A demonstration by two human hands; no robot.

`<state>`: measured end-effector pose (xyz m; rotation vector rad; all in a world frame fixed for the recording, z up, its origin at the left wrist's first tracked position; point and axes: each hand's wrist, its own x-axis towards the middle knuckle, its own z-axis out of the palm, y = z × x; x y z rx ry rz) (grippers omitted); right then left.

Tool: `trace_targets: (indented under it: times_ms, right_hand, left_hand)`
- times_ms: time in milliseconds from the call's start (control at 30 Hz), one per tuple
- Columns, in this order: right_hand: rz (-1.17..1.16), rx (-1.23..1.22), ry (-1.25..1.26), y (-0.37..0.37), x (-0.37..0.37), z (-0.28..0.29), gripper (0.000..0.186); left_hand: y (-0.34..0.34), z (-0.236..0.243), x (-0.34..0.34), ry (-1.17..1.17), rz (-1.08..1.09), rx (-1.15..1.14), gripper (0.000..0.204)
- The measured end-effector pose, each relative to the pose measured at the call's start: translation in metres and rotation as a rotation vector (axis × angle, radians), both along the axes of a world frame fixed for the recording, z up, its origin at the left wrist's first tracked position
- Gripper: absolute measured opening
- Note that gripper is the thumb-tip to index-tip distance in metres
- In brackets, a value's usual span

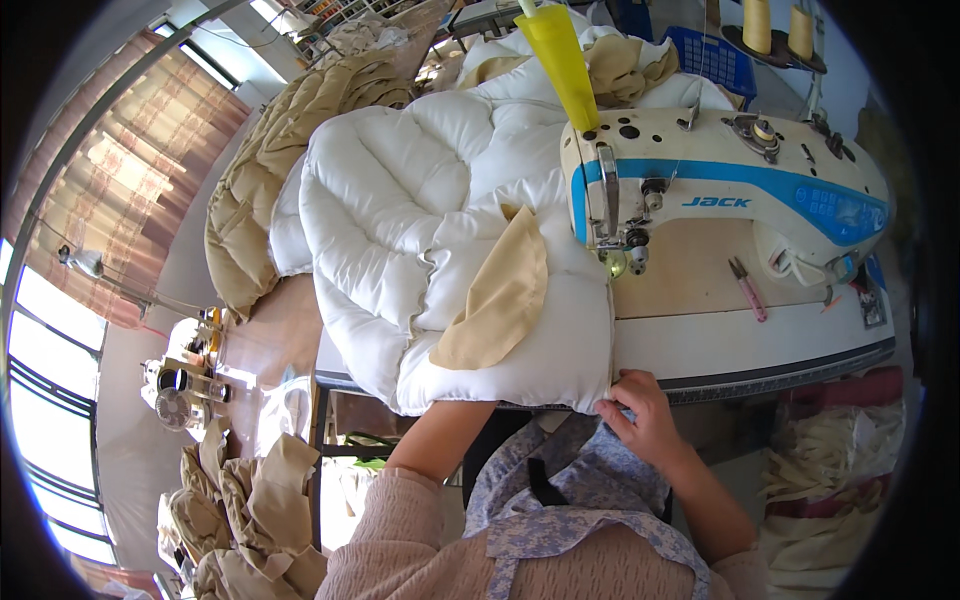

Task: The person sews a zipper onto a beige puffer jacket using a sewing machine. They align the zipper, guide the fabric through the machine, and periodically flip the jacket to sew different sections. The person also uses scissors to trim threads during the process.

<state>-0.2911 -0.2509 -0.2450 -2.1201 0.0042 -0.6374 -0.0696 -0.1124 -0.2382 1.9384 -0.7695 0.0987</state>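
Observation:
A white quilted, padded garment piece (pixel 380 215) covers much of the sewing table, its right edge running up to the needle area of a white and blue sewing machine (pixel 650 180). On it lies a tan curved fabric piece (pixel 497 300), like a pocket piece. My right hand (pixel 643 418) is closed on the near right corner of the padded garment piece, thumb and fingers pinching its edge at the table front. My left forearm goes under the near edge of the padding, which hides that hand and its fingers.
Pink-handled thread snips (pixel 748 290) lie on the table right of the needle. A yellow cone-shaped holder (pixel 560 60) stands by the machine head. Tan padded pieces (pixel 262 180) are heaped at the far left, with more tan fabric (pixel 250 515) below. Thread cones (pixel 757 27) stand at the back right.

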Motion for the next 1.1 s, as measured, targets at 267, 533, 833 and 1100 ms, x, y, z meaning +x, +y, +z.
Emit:
trace_targets:
  times_ms: [267, 533, 833, 1100]
  right_hand:
    - [-0.055, 0.015, -0.016, 0.005, 0.002, 0.004, 0.015]
    - [-0.055, 0.033, -0.016, 0.005, 0.002, 0.002, 0.018]
    - [-0.004, 0.003, -0.054, 0.002, 0.001, 0.002, 0.015]
    - [0.009, 0.007, -0.023, 0.002, 0.0, -0.001, 0.015]
  left_hand:
    - [-0.029, 0.0, 0.018, -0.058, -0.014, 0.022, 0.037]
    - [-0.021, -0.002, 0.021, -0.049, -0.011, 0.025, 0.036]
    - [-0.032, -0.004, 0.018, -0.058, -0.018, 0.025, 0.034]
    - [-0.034, -0.004, 0.02, -0.062, -0.025, 0.042, 0.033]
